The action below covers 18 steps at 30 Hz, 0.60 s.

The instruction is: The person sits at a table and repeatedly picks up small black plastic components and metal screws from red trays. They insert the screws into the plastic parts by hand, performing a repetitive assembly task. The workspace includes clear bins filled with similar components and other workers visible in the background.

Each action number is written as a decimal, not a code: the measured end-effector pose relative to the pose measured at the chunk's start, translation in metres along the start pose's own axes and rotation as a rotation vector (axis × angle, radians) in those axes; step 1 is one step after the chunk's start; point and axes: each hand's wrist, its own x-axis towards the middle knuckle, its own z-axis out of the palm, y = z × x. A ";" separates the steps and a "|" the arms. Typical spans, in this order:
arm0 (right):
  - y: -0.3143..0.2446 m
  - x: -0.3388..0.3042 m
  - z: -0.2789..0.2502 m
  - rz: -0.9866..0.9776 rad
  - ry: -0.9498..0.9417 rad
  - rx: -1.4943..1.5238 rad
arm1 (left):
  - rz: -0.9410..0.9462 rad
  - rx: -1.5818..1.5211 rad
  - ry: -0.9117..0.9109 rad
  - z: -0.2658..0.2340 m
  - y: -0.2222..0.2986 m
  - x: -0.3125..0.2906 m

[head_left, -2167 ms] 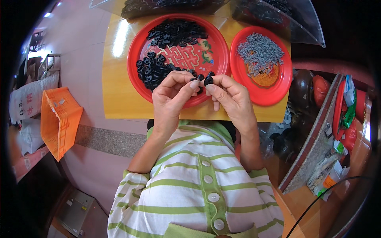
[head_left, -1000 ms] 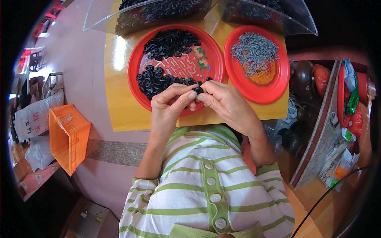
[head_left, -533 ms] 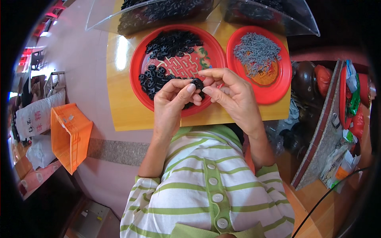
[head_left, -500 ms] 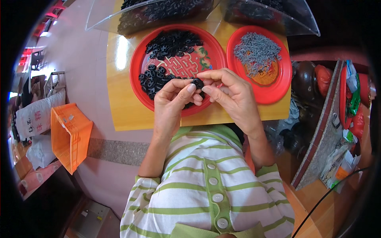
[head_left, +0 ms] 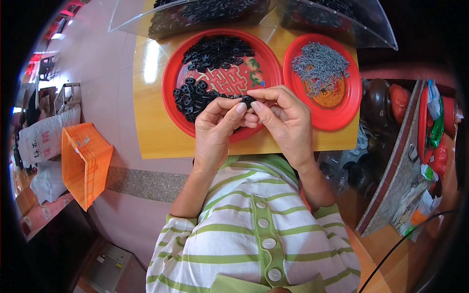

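Note:
A small black plastic part (head_left: 248, 101) is pinched between my two hands, over the near edge of a round red tray (head_left: 172, 113). My left hand (head_left: 219, 118) grips it with thumb and forefinger from the left. From the right, my right hand (head_left: 283, 115) closes thumb and fingertips on the same part, hiding much of it. In the tray lie two heaps of similar black parts, a far heap (head_left: 215, 51) and a near-left heap (head_left: 191, 97). Grey screws (head_left: 320, 66) are piled on a smaller red plate (head_left: 348, 110) to the right.
Clear plastic bins (head_left: 210, 19) with more black parts stand at the back of the yellow table (head_left: 146, 132). An orange crate (head_left: 88, 163) sits on the floor at left. Bags and jars (head_left: 378, 105) crowd the right side, beside a leaning board (head_left: 391, 166).
Both hands have drawn closer together around the black part, and its visible portion has shrunk and turned. The view has shifted slightly.

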 end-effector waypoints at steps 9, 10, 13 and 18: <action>0.005 0.001 0.004 -0.038 0.045 0.098 | -0.039 -0.148 -0.005 0.003 -0.001 -0.003; 0.004 0.001 0.004 -0.038 0.049 0.090 | -0.042 -0.178 -0.004 0.003 -0.002 -0.003; 0.002 0.000 0.007 -0.092 0.070 -0.019 | -0.033 -0.221 0.034 0.006 -0.007 -0.003; 0.005 -0.001 0.004 0.037 0.037 0.189 | -0.010 -0.084 0.033 0.009 -0.004 -0.003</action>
